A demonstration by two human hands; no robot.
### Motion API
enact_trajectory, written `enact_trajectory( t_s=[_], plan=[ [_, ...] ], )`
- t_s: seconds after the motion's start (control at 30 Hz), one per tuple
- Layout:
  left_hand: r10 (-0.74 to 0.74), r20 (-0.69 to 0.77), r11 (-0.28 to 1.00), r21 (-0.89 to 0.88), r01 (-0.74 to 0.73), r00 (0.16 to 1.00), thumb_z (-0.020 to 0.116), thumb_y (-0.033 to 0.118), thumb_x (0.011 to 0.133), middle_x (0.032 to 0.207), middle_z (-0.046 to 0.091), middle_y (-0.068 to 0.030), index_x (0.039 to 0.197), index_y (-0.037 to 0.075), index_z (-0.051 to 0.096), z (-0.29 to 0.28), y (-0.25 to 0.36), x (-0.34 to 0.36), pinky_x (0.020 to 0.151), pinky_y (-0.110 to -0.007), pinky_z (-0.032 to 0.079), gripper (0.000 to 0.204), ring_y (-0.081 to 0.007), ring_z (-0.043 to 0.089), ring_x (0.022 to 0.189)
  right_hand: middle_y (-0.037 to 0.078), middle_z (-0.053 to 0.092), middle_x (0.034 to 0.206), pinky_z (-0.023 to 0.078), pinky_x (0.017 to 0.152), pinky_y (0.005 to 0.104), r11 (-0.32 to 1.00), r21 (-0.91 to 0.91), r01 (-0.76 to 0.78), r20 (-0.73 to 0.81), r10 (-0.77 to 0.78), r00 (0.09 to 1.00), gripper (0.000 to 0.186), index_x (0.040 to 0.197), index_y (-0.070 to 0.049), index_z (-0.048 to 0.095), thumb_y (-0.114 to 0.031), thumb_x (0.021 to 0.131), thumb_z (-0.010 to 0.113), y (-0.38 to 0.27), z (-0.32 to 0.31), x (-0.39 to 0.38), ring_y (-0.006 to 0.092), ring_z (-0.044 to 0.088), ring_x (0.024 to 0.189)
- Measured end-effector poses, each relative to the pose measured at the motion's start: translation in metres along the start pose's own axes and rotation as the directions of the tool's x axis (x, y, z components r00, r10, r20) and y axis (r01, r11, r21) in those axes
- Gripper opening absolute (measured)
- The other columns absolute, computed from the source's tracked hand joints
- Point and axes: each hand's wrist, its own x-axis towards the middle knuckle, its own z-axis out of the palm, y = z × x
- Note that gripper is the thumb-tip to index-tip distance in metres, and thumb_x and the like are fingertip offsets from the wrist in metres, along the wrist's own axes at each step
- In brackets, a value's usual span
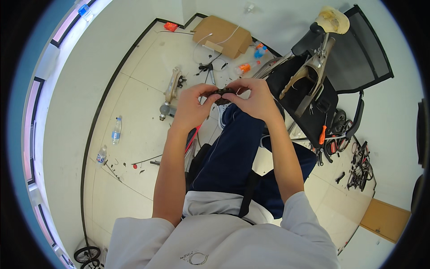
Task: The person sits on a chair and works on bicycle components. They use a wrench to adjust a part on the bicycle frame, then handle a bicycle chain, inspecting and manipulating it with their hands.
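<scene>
Both hands meet in front of me, above my knees, around a small dark, lumpy part (pixel 221 100) with a greasy look; its kind is too small to make out. My left hand (pixel 191 106) pinches its left end between thumb and fingers. From the right, my right hand (pixel 256 101) grips the other end, thumb tip pressed to it. Beyond the hands, a black bracket with a metal tube (pixel 207 68) lies on the floor. A worn metal frame tube (pixel 172 85) with a round joint lies further left.
On the right a black mesh chair (pixel 313 96) carries a scratched frame piece with a yellowed saddle (pixel 332 20) and an orange-handled screwdriver (pixel 323 134). Black cables and parts (pixel 359 167) lie beyond it. A cardboard box (pixel 222 36) stands by the wall; plastic bottles (pixel 117 130) and scraps dot the tiles.
</scene>
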Motion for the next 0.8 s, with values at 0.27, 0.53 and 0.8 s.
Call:
enact_trajectory(
  t_s=[0.27, 0.53, 0.8],
  plan=[
    [0.035, 0.005, 0.997, -0.074, -0.035, 0.999, 0.076, 0.014, 0.081, 0.087, 0.07, -0.0118, 0.101, 0.0, 0.068, 0.003, 0.001, 0.001, 0.075, -0.032, 0.051, 0.026, -0.0186, 0.067, 0.081, 0.009, 0.069, 0.073, 0.051, 0.067, 0.0279, 0.988, 0.075, -0.137, 0.061, 0.133, 0.989, 0.019, 0.088, 0.002, 0.071, -0.012, 0.078, 0.077, 0.001, -0.005, 0.001, 0.0142, 0.063, 0.067],
    [-0.14, 0.136, 0.99, 0.009, 0.14, 0.981, 0.082, 0.018, 0.074, 0.065, 0.062, -0.0052, 0.085, -0.001, 0.068, -0.002, 0.013, 0.001, 0.058, -0.03, 0.039, 0.026, -0.0132, 0.048, 0.06, 0.009, 0.069, 0.077, 0.052, 0.071, 0.0276, 0.975, 0.158, -0.154, 0.128, 0.134, 0.983, 0.021, 0.093, 0.004, 0.07, -0.01, 0.08, 0.076, -0.004, -0.01, 0.004, 0.0135, 0.065, 0.071],
    [-0.127, 0.159, 0.989, 0.089, 0.114, 0.979, 0.082, 0.019, 0.074, 0.062, 0.059, -0.0065, 0.084, -0.002, 0.069, -0.003, 0.014, 0.0, 0.056, -0.029, 0.041, 0.027, -0.0124, 0.05, 0.059, 0.011, 0.068, 0.069, 0.052, 0.068, 0.0283, 0.99, 0.005, -0.138, 0.175, 0.135, 0.975, 0.018, 0.088, 0.004, 0.069, -0.011, 0.079, 0.076, -0.011, -0.019, 0.004, 0.0152, 0.064, 0.064]
  ],
)
